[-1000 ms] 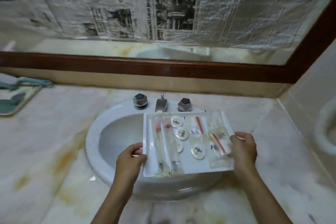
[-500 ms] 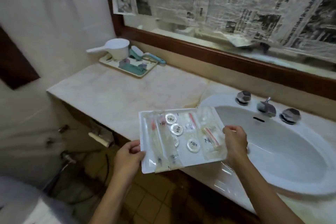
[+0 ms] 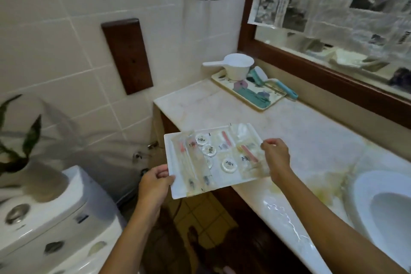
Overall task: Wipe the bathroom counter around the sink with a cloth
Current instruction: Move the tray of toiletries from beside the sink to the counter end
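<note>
I hold a white amenity tray with wrapped toiletries and small round soaps in the air, at the front edge of the marble counter. My left hand grips its near left corner. My right hand grips its right edge. The white sink is at the far right, partly cut off. A teal cloth lies on a patterned tray at the back left of the counter.
A white plastic dipper stands on the patterned tray. A toilet tank with a potted plant on it sits at the lower left. The newspaper-covered mirror runs behind the counter. Tiled floor lies below.
Both hands have carried the amenity tray leftward from above the sink to the counter's left front edge, and my view has turned left toward the toilet and wall.
</note>
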